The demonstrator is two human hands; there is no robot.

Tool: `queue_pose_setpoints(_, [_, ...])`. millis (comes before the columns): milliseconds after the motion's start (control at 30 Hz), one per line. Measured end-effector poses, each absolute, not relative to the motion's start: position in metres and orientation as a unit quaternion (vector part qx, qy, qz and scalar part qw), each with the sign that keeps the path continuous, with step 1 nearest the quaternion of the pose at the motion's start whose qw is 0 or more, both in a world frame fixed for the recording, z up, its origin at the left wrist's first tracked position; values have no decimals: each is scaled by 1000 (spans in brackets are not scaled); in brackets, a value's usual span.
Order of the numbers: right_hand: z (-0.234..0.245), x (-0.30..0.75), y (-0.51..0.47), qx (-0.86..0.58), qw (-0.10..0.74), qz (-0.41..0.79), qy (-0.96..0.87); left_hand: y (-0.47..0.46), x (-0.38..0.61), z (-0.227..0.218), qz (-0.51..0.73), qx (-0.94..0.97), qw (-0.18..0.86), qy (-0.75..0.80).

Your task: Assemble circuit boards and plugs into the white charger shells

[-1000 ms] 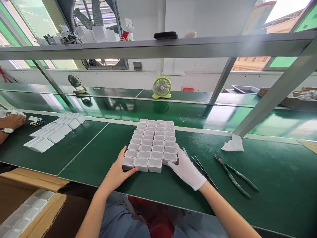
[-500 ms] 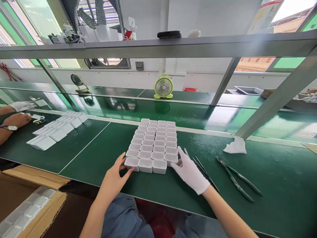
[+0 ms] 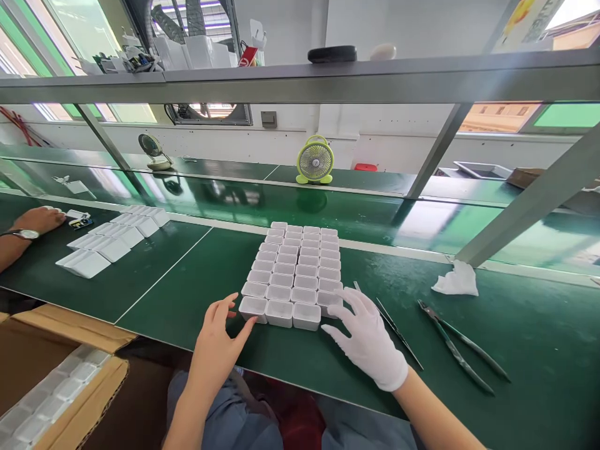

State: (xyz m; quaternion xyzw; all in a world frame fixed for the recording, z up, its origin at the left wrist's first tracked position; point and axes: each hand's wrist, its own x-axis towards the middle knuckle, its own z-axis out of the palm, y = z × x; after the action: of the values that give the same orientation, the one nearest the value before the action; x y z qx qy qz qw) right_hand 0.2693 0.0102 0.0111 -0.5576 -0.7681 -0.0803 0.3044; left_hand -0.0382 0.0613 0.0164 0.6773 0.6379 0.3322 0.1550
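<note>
Green bench (image 3: 173,300) extends across the work area. Cardboard carton (image 3: 75,325) stands below its near edge, at 8 o'clock from the block of white boxes (image 3: 283,269), and contains similar boxes (image 3: 50,407). The block lies flat on the bench between both hands, extending from them toward 12 o'clock; its right column stops short of the near row. Left hand (image 3: 218,334), bare, at the block's 8 o'clock: fingers parted, thumb at the corner box, contact undetermined. Right hand (image 3: 368,340), gloved, at 4 o'clock: fingers spread and released, tips at the edge box. At its 3 o'clock lie pliers (image 3: 435,317) and, nearer, tweezers (image 3: 405,342).
</note>
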Motion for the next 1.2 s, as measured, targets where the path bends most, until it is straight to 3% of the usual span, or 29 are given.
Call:
queue_pose_setpoints(300, [10,258,13,-462,323,-187,-805,55,-27,17,337,678,190,625])
queue_pose_setpoints(567, [12,259,12,-465,322,-164,-808,59,-26,16,345,671,184,630])
queue_pose_setpoints(800, [8,261,11,-556,324,-91,-760,71,-29,16,319,640,284,639])
queue_pose_setpoints(1200, [5,261,14,-563,322,-81,-757,70,-25,13,336,624,280,648])
